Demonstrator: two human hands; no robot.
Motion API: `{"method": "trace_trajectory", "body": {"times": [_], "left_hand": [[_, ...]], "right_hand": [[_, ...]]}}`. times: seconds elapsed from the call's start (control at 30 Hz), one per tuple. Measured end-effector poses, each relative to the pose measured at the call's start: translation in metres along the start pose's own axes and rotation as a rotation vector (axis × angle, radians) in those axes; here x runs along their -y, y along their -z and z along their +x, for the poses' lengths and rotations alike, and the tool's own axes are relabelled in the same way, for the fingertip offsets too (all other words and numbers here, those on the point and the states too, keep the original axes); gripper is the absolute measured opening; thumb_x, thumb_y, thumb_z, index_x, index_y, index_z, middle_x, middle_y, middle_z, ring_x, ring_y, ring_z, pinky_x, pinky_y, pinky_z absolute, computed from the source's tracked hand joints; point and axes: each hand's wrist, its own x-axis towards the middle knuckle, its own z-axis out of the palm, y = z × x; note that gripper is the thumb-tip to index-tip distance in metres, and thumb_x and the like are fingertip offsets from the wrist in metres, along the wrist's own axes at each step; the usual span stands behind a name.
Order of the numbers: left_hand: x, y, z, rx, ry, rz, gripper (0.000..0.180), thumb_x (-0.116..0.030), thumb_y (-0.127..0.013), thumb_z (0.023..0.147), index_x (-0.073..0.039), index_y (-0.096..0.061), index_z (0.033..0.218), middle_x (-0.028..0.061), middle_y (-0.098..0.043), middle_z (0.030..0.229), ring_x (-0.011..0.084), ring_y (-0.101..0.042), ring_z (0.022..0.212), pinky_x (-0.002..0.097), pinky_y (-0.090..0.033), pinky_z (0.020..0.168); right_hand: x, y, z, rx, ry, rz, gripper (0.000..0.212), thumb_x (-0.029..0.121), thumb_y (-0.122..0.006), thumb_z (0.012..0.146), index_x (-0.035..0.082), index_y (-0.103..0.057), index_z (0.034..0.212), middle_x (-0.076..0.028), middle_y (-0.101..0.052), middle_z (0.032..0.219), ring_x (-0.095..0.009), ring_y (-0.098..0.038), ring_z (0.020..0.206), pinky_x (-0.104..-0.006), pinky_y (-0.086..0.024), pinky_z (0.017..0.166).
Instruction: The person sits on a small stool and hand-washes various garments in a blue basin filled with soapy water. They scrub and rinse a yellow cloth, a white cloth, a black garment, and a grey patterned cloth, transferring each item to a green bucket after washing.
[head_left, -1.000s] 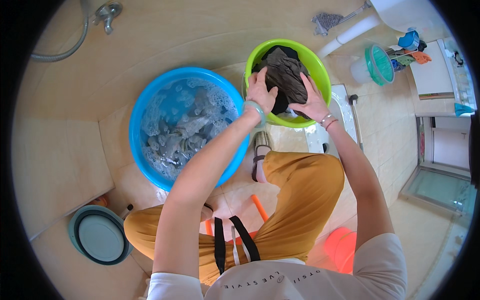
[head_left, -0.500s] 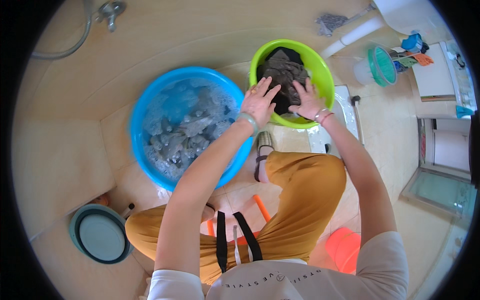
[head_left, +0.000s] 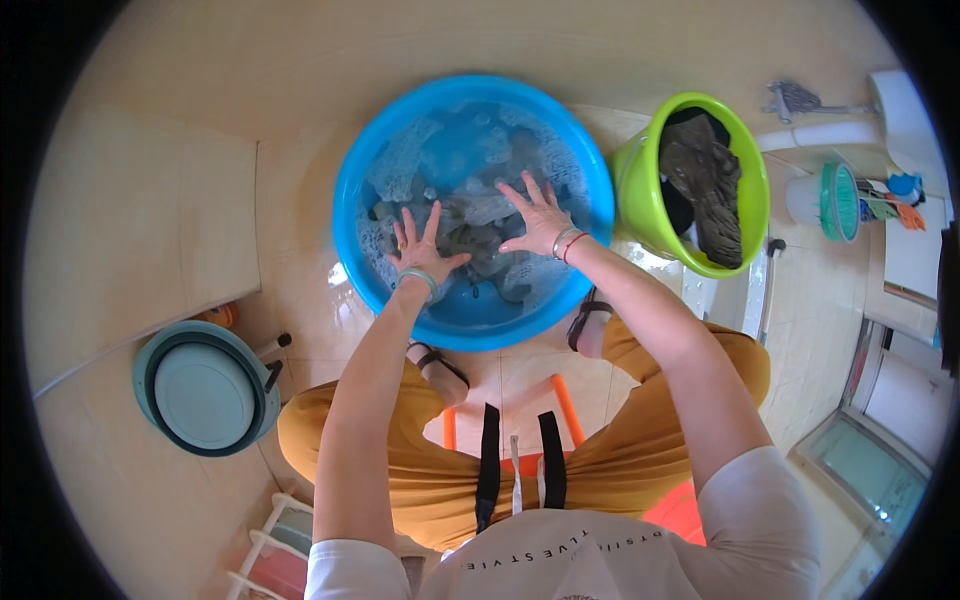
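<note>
A large blue basin (head_left: 347, 205) stands on the floor in front of me, filled with sudsy water. Grey laundry (head_left: 485, 215) lies soaking in it, partly under the surface. Over the left part of the basin, my left hand (head_left: 424, 250) is spread open with nothing in it. My right hand (head_left: 540, 222) is held over the right part, fingers apart, also holding nothing. Whether the fingertips touch the water or cloth, I cannot tell. To the right, a lime-green bucket (head_left: 636, 190) holds dark brown and black clothes (head_left: 705, 180), and neither hand is on it.
A grey-green collapsible basin (head_left: 205, 395) leans at the left wall. At the right are a mop head (head_left: 795, 98), a white pipe (head_left: 825, 135) and a bin with a green liner (head_left: 840, 203). Below me is an orange-legged stool (head_left: 568, 412); a white rack (head_left: 262, 540) stands lower left.
Both hands have left the dark clothes in the green bucket and come left over the blue basin. My view has turned leftward, so the basin now sits near the middle.
</note>
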Motion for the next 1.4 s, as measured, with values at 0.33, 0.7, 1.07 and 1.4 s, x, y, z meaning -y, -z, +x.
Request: {"method": "trace_trajectory", "body": {"times": [0.33, 0.7, 1.07, 1.4], "left_hand": [[0.034, -0.037, 0.039, 0.163, 0.064, -0.069, 0.105, -0.026, -0.08, 0.07, -0.046, -0.012, 0.149, 0.0173, -0.013, 0.157, 0.042, -0.039, 0.132, 0.0505, -0.04, 0.103], [0.022, -0.082, 0.066, 0.162, 0.254, -1.581, 0.069, -0.027, -0.066, 0.087, -0.017, -0.032, 0.146, 0.007, -0.052, 0.133, 0.0244, -0.049, 0.122, 0.0375, -0.04, 0.102], [-0.024, 0.006, 0.037, 0.689, -0.04, -2.183, 0.069, -0.058, -0.043, 0.094, -0.004, -0.045, 0.137, 0.0154, -0.051, 0.136, 0.0318, -0.053, 0.12, 0.0453, -0.041, 0.105], [-0.028, -0.017, -0.015, 0.085, -0.093, -1.902, 0.042, -0.041, -0.05, 0.096, -0.007, -0.055, 0.121, 0.0093, -0.062, 0.113, 0.0238, -0.06, 0.102, 0.038, -0.049, 0.091]], "right_hand": [[-0.011, -0.108, 0.054, -0.001, -0.017, -0.146, 0.092, 0.037, -0.073, 0.077, 0.026, -0.019, 0.151, -0.014, -0.02, 0.155, -0.04, -0.023, 0.14, -0.0611, -0.036, 0.102], [-0.009, -0.131, 0.081, -0.441, -0.313, 1.201, 0.036, 0.016, -0.052, 0.088, -0.001, -0.057, 0.12, -0.018, -0.068, 0.093, -0.028, -0.064, 0.087, -0.0383, -0.049, 0.077], [0.105, -0.023, -0.035, -0.384, 0.498, 0.848, 0.016, 0.007, -0.063, 0.083, 0.004, -0.06, 0.098, -0.01, -0.057, 0.085, -0.025, -0.059, 0.072, -0.0351, -0.047, 0.064], [0.132, 0.004, -0.049, -0.632, 0.608, 0.456, 0.033, 0.034, -0.077, 0.069, 0.009, -0.063, 0.084, -0.003, -0.053, 0.098, -0.02, -0.061, 0.075, -0.0339, -0.052, 0.059]]}}
